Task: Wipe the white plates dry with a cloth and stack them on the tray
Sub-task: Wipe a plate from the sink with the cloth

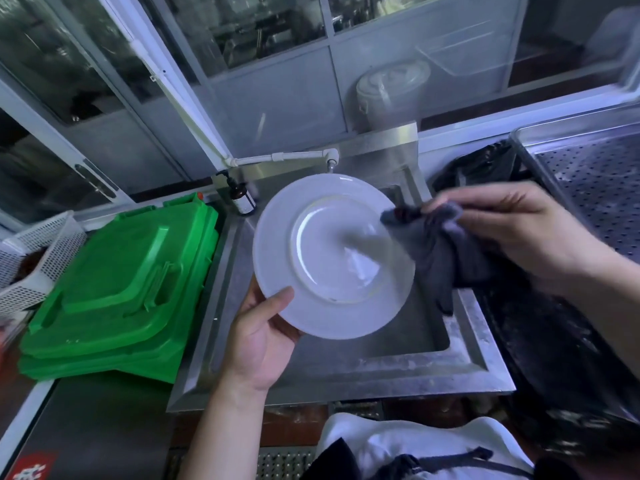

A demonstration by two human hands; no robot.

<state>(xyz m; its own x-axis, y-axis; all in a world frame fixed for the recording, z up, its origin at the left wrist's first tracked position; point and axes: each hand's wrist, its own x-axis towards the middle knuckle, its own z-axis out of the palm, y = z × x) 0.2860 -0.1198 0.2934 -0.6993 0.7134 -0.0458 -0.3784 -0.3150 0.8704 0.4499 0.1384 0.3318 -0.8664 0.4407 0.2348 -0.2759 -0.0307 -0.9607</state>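
Plate (334, 256) pinched at near rim by your left hand (258, 336); right hand (512, 230) gripping cloth (436, 244) — hard wiping could lever it into the sink (381, 372).

Back wall: glazed partition (242, 36) in pale metal frames, with blurred steel equipment behind the panes.
Sink: square stainless basin (332, 372) with a wide flat rim, set in a steel counter.
Tap: white pipe (280, 156) running along the wall to a short spout over the basin.
Left side: green plastic bin lids (117, 292) stacked flat, a white mesh basket (38, 251) beyond them.
Sink corner: brown pump bottle (242, 197).
Right side: black plastic bag (485, 168).
Light: dim, cool, bluish.
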